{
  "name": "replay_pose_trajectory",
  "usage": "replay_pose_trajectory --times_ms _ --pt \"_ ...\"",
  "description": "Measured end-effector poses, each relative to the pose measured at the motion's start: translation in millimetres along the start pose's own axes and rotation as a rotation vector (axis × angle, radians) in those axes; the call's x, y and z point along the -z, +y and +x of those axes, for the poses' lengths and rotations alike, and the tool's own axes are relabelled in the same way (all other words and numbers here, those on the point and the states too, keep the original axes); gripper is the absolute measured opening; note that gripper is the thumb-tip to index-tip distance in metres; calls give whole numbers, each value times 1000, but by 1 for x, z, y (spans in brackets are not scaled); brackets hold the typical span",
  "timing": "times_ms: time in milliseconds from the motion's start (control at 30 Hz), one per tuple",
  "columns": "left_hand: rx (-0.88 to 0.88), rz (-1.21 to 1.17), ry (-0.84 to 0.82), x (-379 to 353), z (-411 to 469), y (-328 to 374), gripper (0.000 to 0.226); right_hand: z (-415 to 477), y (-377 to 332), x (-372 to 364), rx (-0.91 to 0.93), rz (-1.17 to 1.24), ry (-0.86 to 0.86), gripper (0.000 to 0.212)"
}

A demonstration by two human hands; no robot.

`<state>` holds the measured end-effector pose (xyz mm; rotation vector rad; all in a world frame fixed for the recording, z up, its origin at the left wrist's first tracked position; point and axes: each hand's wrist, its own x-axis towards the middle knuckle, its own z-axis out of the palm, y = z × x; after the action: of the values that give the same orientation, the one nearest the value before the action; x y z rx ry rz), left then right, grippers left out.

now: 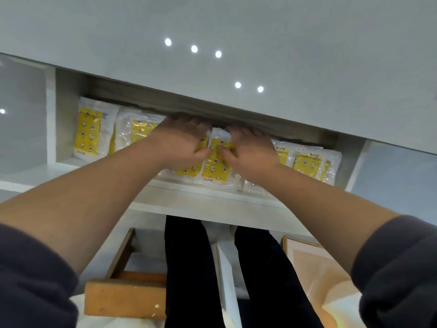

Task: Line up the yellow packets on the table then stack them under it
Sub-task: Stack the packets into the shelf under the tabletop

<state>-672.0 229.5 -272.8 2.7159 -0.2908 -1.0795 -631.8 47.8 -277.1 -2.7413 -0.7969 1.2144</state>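
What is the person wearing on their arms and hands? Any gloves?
No gloves: the left hand and right hand are bare. The left sleeve and right sleeve are dark and soft-looking, pushed up high, with nothing worn below them. No watch or bracelet shows.

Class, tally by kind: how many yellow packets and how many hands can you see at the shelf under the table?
yellow packets: 6 showing; overlaps may hide more
hands: 2, left hand and right hand
total: 8
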Motion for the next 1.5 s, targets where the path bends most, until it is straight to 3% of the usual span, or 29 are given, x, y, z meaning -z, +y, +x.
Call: replay_pose_trajectory --times_ms 133,233,400,533,733,800,900,1033,1133,1200,1267,1500 --pt "111 -10 82 7 6 21 57 -5 18 7 3 153 -18 61" --pt "121 -54 139 17 21 47 59 -8 43 14 -64 89 10 58" --pt "22 -26 48 0 30 82 57 -36 79 -11 -85 -52 41 55" --pt "69 -27 22 1 28 84 53 -44 86 -14 -19 -27 24 59" --pt "36 -71 -8 18 44 111 62 -48 119 -1 -218 -19 45 52" --pt "-1 -17 -80 10 45 120 61 -59 128 -11 -175 -66 -1 54" --pt "67 -17 -69 8 47 123 52 -64 140 -11 -90 -36 -25 57" --pt "110 -7 -109 17 56 125 54 -61 154 -4 -206 -29 -40 58" --pt "134 13 -210 23 54 135 54 -71 155 -5 -176 -62 -70 60" --pt "155 17 -149 35 40 147 50 -82 147 5 -179 -13 -61 60" --pt "122 6 -61 53 20 161 43 -98 137 21 -193 61 -21 54" --pt "46 -167 9 125 -10 198 28 -150 127 100 -347 323 183 25"
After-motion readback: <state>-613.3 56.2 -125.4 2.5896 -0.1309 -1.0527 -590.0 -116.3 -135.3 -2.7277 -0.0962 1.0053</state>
